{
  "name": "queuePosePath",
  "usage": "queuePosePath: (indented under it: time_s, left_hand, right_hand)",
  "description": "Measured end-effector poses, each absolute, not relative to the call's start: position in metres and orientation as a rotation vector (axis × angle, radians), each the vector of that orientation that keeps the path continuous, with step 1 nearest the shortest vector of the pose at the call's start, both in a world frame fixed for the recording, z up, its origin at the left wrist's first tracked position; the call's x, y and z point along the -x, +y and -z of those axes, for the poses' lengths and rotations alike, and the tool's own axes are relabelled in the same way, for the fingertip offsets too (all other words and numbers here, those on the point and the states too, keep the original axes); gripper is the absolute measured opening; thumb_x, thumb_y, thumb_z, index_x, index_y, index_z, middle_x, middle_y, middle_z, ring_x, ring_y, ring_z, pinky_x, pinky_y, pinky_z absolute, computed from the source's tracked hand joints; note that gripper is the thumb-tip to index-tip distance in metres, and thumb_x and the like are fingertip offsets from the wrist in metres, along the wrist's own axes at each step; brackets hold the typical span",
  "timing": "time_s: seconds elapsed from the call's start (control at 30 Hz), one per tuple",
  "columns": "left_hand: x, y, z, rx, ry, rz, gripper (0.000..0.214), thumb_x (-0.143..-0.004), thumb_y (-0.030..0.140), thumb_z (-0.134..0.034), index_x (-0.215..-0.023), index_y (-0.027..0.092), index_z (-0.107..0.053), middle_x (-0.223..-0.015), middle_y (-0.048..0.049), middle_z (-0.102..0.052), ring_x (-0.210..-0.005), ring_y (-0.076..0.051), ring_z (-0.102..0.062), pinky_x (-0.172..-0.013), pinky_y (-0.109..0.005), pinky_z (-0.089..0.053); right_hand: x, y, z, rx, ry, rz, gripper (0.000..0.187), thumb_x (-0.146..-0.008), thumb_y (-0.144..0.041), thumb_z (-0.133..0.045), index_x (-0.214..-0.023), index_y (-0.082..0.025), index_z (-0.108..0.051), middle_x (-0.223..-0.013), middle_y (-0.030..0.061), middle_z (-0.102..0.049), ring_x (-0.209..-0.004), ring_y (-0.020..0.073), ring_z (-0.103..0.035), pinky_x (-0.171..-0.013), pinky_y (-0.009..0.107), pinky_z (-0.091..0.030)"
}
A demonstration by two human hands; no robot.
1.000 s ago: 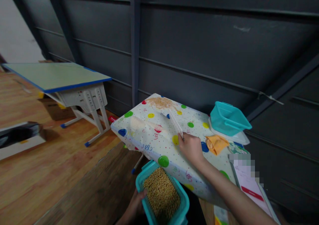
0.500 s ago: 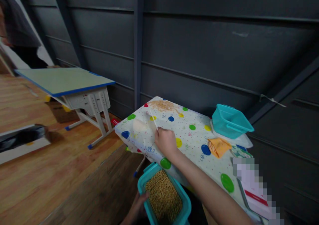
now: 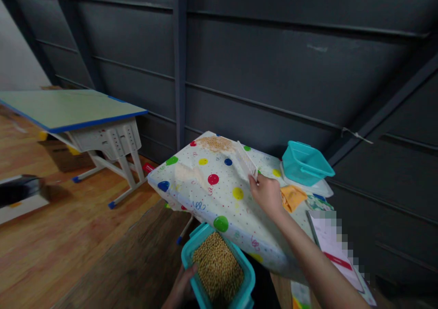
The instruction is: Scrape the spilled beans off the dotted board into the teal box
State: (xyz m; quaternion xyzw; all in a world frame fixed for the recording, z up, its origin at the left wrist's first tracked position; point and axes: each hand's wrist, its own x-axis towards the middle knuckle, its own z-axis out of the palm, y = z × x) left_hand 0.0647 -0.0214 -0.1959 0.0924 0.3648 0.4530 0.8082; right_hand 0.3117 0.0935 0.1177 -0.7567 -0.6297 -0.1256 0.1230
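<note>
The right hand (image 3: 267, 192) has its fingers closed around the near end of a white, slotted plastic tool (image 3: 246, 160), tilted over the table. The left hand (image 3: 185, 281) grips the side of a turquoise rectangular plastic box (image 3: 249, 264), filled with round yellowish beans (image 3: 219, 263), below the table's edge; its lower fingers I cannot see. Farther away, a tan scattered heap (image 3: 215, 143) lies on the white balloon-patterned tablecloth (image 3: 219, 199). The step seems to be gathering with the tool; the next move probably calls for a low, flat blade and a steady box.
</note>
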Motion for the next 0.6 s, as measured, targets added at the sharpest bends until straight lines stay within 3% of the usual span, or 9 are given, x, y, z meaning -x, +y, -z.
queuePosePath:
  time_s: [0.1, 0.27, 0.4, 0.5, 0.6]
  left_hand:
    - [-0.066, -0.025, 0.189, -0.227, 0.774, -0.939, 0.079, -0.058, 0.052, -0.102, -0.123, 0.019, -0.071, -0.135, -0.0244, -0.080, -0.151, -0.052, -0.051, -0.125, -0.071, -0.039]
    - [-0.065, -0.026, 0.190, -0.214, 0.776, -0.865, 0.112, -0.055, 0.057, -0.102, -0.147, 0.017, -0.053, -0.134, -0.0267, -0.079, -0.148, -0.053, -0.055, -0.123, -0.073, -0.040]
    - [-0.067, -0.030, 0.185, -0.193, 0.798, -0.919, 0.127, -0.060, 0.057, -0.099, -0.163, 0.019, -0.036, -0.143, -0.0238, -0.075, -0.151, -0.048, -0.054, -0.123, -0.066, -0.044]
    - [-0.068, -0.033, 0.178, -0.174, 0.785, -0.932, 0.138, -0.058, 0.056, -0.101, -0.167, 0.016, -0.026, -0.144, -0.0258, -0.074, -0.154, -0.047, -0.050, -0.123, -0.064, -0.044]
    - [-0.068, -0.033, 0.174, -0.174, 0.780, -0.921, 0.134, -0.059, 0.056, -0.101, -0.165, 0.017, -0.029, -0.146, -0.0264, -0.073, -0.153, -0.049, -0.050, -0.121, -0.068, -0.045]
  right_hand:
    - [-0.330, 0.081, -0.110, 2.287, -1.807, 0.383, 0.035, -0.107, -0.028, -0.055, -0.091, -0.013, -0.082, -0.086, 0.0179, -0.082, -0.076, 0.0275, -0.078, -0.062, 0.031, -0.039]
    - [-0.302, 0.075, -0.098, 2.265, -1.928, 0.299, 0.033, -0.107, -0.021, -0.050, -0.097, -0.014, -0.081, -0.089, 0.0165, -0.083, -0.079, 0.0263, -0.079, -0.065, 0.029, -0.044]
    - [-0.263, 0.083, -0.097, 2.159, -2.076, 0.205, 0.032, -0.106, -0.018, -0.049, -0.104, -0.015, -0.080, -0.093, 0.0162, -0.084, -0.085, 0.0266, -0.081, -0.070, 0.028, -0.051]
    - [-0.232, 0.092, -0.100, 2.072, -2.145, 0.154, 0.032, -0.106, -0.016, -0.048, -0.108, -0.014, -0.080, -0.098, 0.0174, -0.084, -0.089, 0.0267, -0.082, -0.075, 0.029, -0.054]
    - [-0.202, 0.104, -0.104, 2.017, -2.186, 0.103, 0.030, -0.105, -0.016, -0.050, -0.109, -0.011, -0.079, -0.098, 0.0192, -0.083, -0.089, 0.0276, -0.082, -0.077, 0.030, -0.056]
